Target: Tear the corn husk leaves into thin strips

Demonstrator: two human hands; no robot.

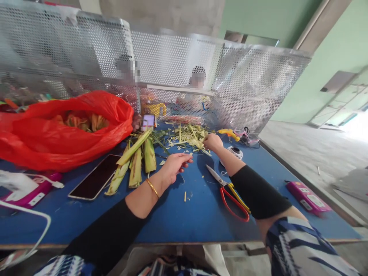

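My left hand point(174, 167) is over the middle of the blue table, its fingers pressed together. A tiny pale bit shows at the fingertips, too small to name. My right hand point(213, 143) is closed at the right edge of a pile of pale green plant scraps point(189, 136); what its fingers hold is hidden. Scissors point(222, 186) with red and yellow handles lie below that hand, beside a white roll of cord or tape point(235, 152). Left of my left hand lie several thick cut green stalks point(135, 166), and a short pale strip point(185, 196) rests nearer the front edge.
A red plastic bag point(112, 147) with dried orange-brown plant matter stands at left, by a dark phone point(94, 178). A yellow glue gun point(229, 134) lies at the back right. A magenta box point(309, 197) is far right. A perforated metal screen point(172, 57) borders the table's back; people sit beyond.
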